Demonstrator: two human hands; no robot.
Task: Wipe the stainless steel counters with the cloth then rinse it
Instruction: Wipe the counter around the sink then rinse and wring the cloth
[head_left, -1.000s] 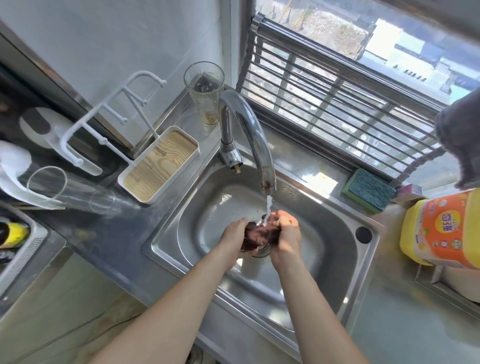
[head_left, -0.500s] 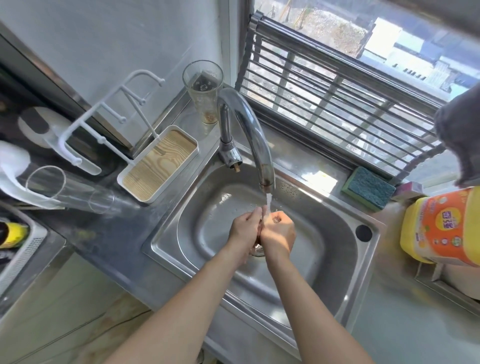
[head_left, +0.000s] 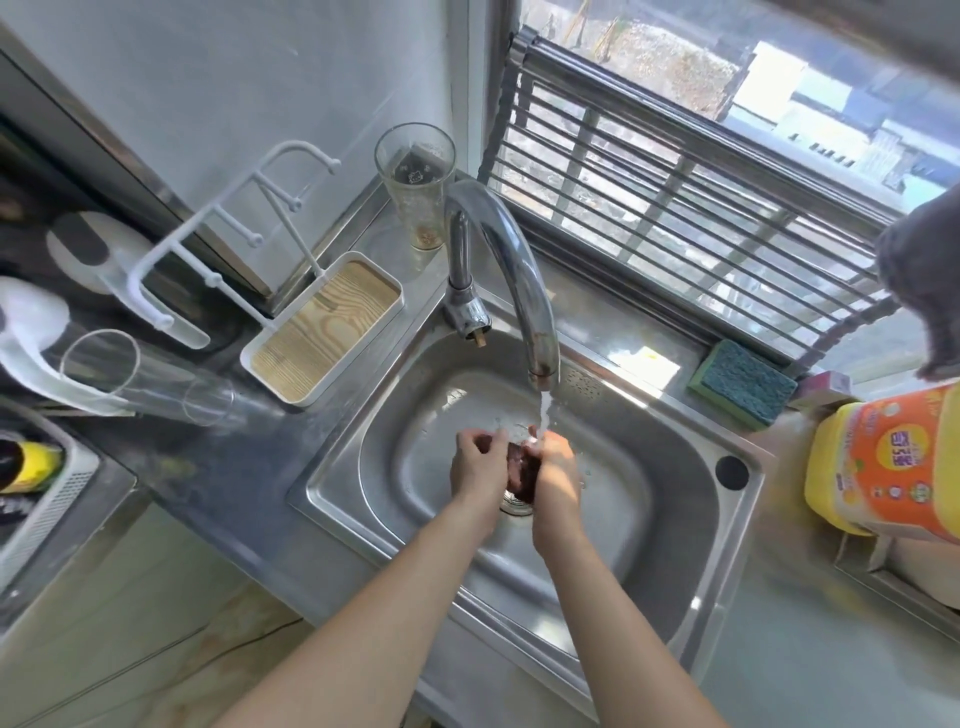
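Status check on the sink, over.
Both hands, left hand and right hand, gripping the dark cloth. Cloth under running faucet stream, over the drain. Nothing in the way.

Dark maroon cloth (head_left: 521, 464); teal-green sponge (head_left: 744, 383); wood-grain tray (head_left: 326, 331).

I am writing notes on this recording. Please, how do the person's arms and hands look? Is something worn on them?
Both forearms come in bare from the bottom edge of the head view: no sleeves show. The left hand and the right hand have no gloves, and I can see no watch, bracelet or ring on the parts in view. The fingertips are partly hidden, so small details there cannot be told.
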